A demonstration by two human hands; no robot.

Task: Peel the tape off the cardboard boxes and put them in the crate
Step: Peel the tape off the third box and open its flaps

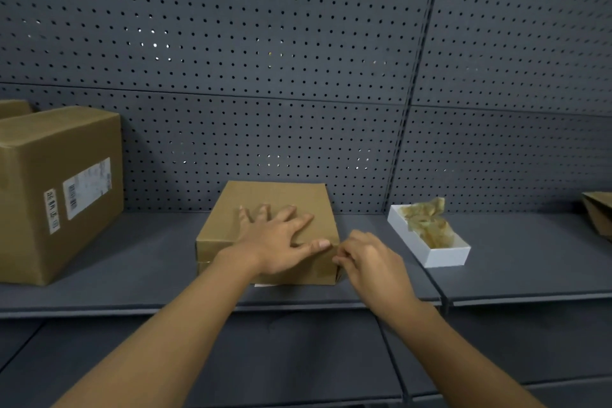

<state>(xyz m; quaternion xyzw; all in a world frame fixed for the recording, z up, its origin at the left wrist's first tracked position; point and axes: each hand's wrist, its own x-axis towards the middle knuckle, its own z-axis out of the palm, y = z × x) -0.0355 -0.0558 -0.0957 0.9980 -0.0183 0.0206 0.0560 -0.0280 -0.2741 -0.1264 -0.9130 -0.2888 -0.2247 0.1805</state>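
Observation:
A flat brown cardboard box (275, 202) lies on the grey shelf (149, 258) in the middle of the view. My left hand (281, 238) lies flat on its top with the fingers spread, thumb along the near right edge. My right hand (367, 258) is at the box's near right corner, fingers curled and pinching at the edge there; the tape itself is too faint to make out. A small white tray (433, 255) to the right holds crumpled strips of peeled tape (427, 222).
A large brown carton (53, 189) with white labels stands at the left end of the shelf. Folded cardboard (599, 215) shows at the far right edge. A grey pegboard wall (298, 60) backs the shelf. A lower shelf runs below.

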